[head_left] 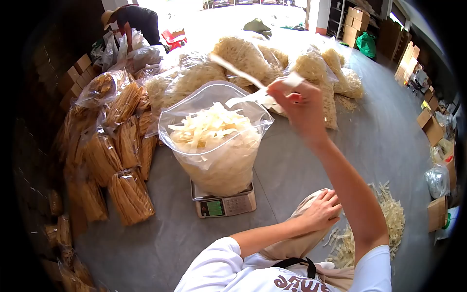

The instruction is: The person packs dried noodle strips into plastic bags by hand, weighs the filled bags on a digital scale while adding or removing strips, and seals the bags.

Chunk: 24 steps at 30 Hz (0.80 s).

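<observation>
My right hand (pixel 302 108) is raised to the right of an open clear plastic bag (pixel 219 158), its fingers closed on a few pale, flat dried strips (pixel 250 97). The strips stick out leftward, over the bag's right rim. The bag is filled with similar cream-coloured strips (pixel 214 124) and stands upright on a digital scale (pixel 226 206) with a green display. My left hand (pixel 322 210) lies on my bent knee, fingers stretched out, holding nothing. On the floor to my right is a loose heap of pale strips (pixel 372 226), partly behind my right arm.
Large bags of pale pieces (pixel 245 58) stand behind the scale. Bundles of brown sticks in plastic (pixel 129 197) are piled at the left. A person (pixel 138 22) bends over bags at the back left. Cardboard boxes (pixel 430 126) line the right side.
</observation>
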Motion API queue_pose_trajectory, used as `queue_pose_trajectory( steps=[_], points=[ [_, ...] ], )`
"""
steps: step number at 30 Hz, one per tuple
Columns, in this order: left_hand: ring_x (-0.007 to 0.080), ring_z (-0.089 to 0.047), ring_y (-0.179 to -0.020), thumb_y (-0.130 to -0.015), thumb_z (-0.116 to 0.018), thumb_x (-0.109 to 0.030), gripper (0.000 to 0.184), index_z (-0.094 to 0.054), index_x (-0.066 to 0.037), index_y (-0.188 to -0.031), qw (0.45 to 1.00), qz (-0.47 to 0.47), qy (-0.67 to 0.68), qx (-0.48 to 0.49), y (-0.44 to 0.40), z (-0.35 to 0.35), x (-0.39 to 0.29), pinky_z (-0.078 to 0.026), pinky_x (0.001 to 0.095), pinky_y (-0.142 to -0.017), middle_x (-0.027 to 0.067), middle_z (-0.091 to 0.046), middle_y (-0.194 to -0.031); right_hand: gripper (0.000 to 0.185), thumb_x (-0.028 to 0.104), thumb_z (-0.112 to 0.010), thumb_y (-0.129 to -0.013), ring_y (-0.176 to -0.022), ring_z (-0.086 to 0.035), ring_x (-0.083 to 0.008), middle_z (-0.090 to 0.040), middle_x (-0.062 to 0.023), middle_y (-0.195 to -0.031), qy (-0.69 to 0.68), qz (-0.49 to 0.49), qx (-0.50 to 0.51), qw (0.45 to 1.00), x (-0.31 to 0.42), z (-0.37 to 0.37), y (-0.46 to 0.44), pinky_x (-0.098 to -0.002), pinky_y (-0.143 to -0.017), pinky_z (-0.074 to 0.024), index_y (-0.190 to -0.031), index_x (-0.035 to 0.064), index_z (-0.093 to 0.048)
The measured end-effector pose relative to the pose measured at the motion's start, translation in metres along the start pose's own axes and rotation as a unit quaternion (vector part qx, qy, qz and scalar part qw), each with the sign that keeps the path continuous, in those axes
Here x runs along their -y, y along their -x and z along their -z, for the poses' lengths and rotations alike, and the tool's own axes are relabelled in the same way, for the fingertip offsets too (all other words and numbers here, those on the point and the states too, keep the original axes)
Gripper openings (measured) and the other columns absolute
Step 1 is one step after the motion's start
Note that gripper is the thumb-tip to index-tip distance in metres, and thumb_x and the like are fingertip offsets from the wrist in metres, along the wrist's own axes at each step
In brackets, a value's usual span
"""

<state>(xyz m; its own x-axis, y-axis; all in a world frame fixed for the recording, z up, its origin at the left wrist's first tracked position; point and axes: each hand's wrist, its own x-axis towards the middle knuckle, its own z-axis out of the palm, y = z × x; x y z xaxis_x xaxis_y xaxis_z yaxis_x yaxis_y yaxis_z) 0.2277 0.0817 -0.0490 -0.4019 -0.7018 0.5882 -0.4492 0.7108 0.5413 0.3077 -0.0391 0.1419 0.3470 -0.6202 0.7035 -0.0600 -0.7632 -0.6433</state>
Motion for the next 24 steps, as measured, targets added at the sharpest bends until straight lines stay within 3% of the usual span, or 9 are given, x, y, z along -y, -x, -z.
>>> queue_pose_trajectory(
  steps=[4, 6, 9, 10, 11, 13, 15, 20, 24],
  points=[
    [0.0336, -0.045, -0.111, -0.069, -0.069, -0.022, 0.032, -0.061, -0.003, -0.093, 0.998, 0.03, 0.051, 0.031, 0.004, -0.007, 0.001, -0.033, 0.0469, -0.1, 0.015, -0.056, -0.106, 0.009, 0.004, -0.066, -0.082, -0.082, -0.06, -0.0092, -0.064, -0.0042, -0.094, 0.018, 0.065, 0.056, 0.996, -0.015, -0.037, 0.002, -0.0228, -0.066, -0.0488, -0.09, 0.0013, -0.07],
    [0.0329, -0.045, -0.109, -0.068, -0.069, -0.021, 0.029, -0.062, -0.002, -0.089, 0.996, 0.04, 0.079, 0.022, 0.004, -0.011, 0.002, -0.033, 0.0469, -0.099, 0.014, -0.057, -0.102, 0.01, 0.001, -0.064, -0.083, -0.083, -0.06, -0.0108, -0.063, -0.0052, -0.096, -0.058, -0.034, 0.039, 0.997, -0.013, -0.04, 0.008, -0.0233, -0.072, -0.0499, -0.09, 0.0002, -0.07],
    [0.0326, -0.044, -0.112, -0.068, -0.069, -0.021, 0.031, -0.062, -0.003, -0.092, 0.999, 0.008, 0.049, 0.016, 0.003, -0.006, 0.002, -0.033, 0.0466, -0.099, 0.0145, -0.055, -0.106, 0.012, -0.003, -0.063, -0.082, -0.084, -0.06, -0.0113, -0.063, -0.0053, -0.095, -0.078, -0.024, 0.034, 0.996, -0.016, -0.03, 0.007, -0.0228, -0.072, -0.05, -0.091, -0.0003, -0.07],
    [0.0326, -0.044, -0.112, -0.068, -0.069, -0.021, 0.031, -0.062, -0.003, -0.092, 0.998, 0.013, 0.054, 0.016, 0.003, -0.003, 0.0, -0.033, 0.0466, -0.099, 0.0145, -0.055, -0.106, 0.01, 0.001, -0.066, -0.08, -0.077, -0.063, -0.0127, -0.066, -0.0076, -0.092, -0.028, 0.041, 0.015, 0.999, -0.017, -0.026, 0.004, -0.0219, -0.066, -0.0514, -0.088, 0.0016, -0.071],
    [0.0326, -0.044, -0.113, -0.068, -0.07, -0.022, 0.034, -0.062, -0.003, -0.094, 0.999, 0.002, 0.044, -0.003, 0.002, 0.0, -0.001, -0.032, 0.0463, -0.1, 0.0148, -0.054, -0.109, 0.01, 0.001, -0.066, -0.08, -0.077, -0.063, -0.0127, -0.066, -0.0076, -0.092, -0.028, 0.033, 0.019, 0.999, -0.017, -0.023, 0.004, -0.0219, -0.066, -0.0514, -0.088, 0.0016, -0.071],
    [0.0325, -0.043, -0.114, -0.067, -0.07, -0.022, 0.036, -0.061, -0.003, -0.096, 0.999, -0.001, 0.042, -0.023, -0.001, 0.001, -0.001, -0.032, 0.046, -0.1, 0.015, -0.053, -0.112, 0.01, 0.002, -0.065, -0.082, -0.078, -0.063, -0.0118, -0.066, -0.0064, -0.093, -0.139, 0.039, -0.011, 0.99, -0.007, -0.015, 0.003, -0.0209, -0.066, -0.0513, -0.089, 0.0026, -0.071],
    [0.0324, -0.042, -0.115, -0.067, -0.072, -0.025, 0.04, -0.061, -0.003, -0.099, 1.0, -0.013, 0.015, -0.024, 0.001, -0.002, 0.0, -0.032, 0.046, -0.1, 0.0148, -0.051, -0.116, 0.01, 0.003, -0.066, -0.082, -0.079, -0.062, -0.011, -0.066, -0.0055, -0.093, -0.122, 0.043, -0.013, 0.992, 0.005, -0.007, 0.001, -0.0207, -0.066, -0.0511, -0.09, 0.003, -0.072],
    [0.0304, -0.043, -0.114, -0.064, -0.073, -0.026, 0.039, -0.061, -0.003, -0.093, 0.999, -0.006, 0.009, -0.038, 0.0, -0.006, -0.001, -0.034, 0.0452, -0.098, 0.0138, -0.052, -0.112, 0.012, 0.003, -0.066, -0.082, -0.082, -0.062, -0.009, -0.066, -0.0036, -0.095, -0.056, 0.118, -0.011, 0.991, 0.011, 0.003, -0.001, -0.0204, -0.067, -0.0509, -0.093, 0.0037, -0.072],
    [0.0309, -0.043, -0.114, -0.064, -0.073, -0.026, 0.039, -0.061, -0.003, -0.094, 1.0, 0.001, 0.013, -0.028, 0.0, -0.007, 0.0, -0.033, 0.0453, -0.098, 0.0139, -0.052, -0.113, 0.012, 0.003, -0.067, -0.081, -0.084, -0.062, -0.0098, -0.066, -0.0038, -0.095, -0.074, 0.113, -0.007, 0.991, 0.017, 0.002, 0.004, -0.0211, -0.069, -0.0517, -0.092, 0.0037, -0.072]
  ],
)
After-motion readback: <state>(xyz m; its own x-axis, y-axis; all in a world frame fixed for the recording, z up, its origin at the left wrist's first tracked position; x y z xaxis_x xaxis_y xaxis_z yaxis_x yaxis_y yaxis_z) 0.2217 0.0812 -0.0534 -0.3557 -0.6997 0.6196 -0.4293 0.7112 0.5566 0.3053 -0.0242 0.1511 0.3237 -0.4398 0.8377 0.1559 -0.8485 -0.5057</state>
